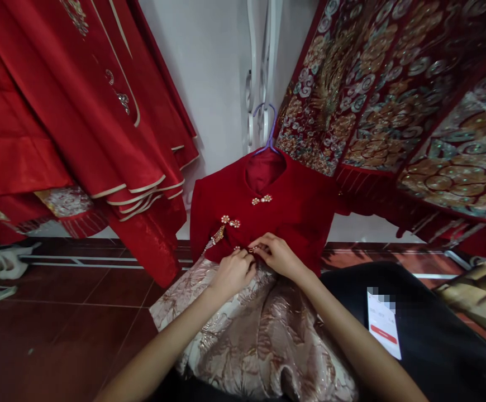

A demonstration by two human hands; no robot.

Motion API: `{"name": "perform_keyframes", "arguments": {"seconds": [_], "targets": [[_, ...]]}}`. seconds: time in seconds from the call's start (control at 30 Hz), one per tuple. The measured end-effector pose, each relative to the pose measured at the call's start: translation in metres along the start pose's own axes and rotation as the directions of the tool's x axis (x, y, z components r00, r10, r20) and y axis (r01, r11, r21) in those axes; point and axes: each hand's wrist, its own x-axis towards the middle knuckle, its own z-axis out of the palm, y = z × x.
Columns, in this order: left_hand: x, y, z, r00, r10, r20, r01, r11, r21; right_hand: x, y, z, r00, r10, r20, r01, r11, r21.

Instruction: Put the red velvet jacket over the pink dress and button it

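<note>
A dark red velvet jacket hangs on a purple hanger against the white wall, over a pale floral brocade skirt. Pearl and gold frog buttons run down its slanted front. My left hand and my right hand meet at the jacket's lower hem, fingers pinched together on a small pearl button fastening there. A gold tassel hangs just left of my left hand.
Plain red robes with cream trim hang at the left. Heavily embroidered red and gold garments hang at the right. A black bag with a white label lies at my lower right. White shoes lie on the dark red tiled floor at the far left.
</note>
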Motion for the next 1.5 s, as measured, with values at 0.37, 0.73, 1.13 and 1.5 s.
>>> {"name": "perform_keyframes", "arguments": {"seconds": [0.37,0.73,1.13,1.5], "targets": [[0.006,-0.016,-0.004,0.966,-0.247,-0.079,0.242,0.968,-0.073,-0.001,0.004,0.002,0.998,0.016,0.056,-0.013,0.998,-0.058],[0.007,-0.018,-0.011,0.945,-0.245,-0.217,0.198,0.956,-0.218,-0.002,-0.002,0.017,0.996,0.014,-0.09,-0.012,1.0,0.019],[0.012,-0.029,-0.004,0.917,-0.392,-0.074,0.241,0.691,-0.682,-0.004,-0.002,0.03,0.983,-0.019,-0.184,0.038,0.994,0.1],[0.012,-0.032,-0.007,0.917,-0.389,-0.087,0.234,0.703,-0.671,-0.007,-0.002,0.036,0.972,-0.027,-0.235,0.067,0.984,0.166]]}}
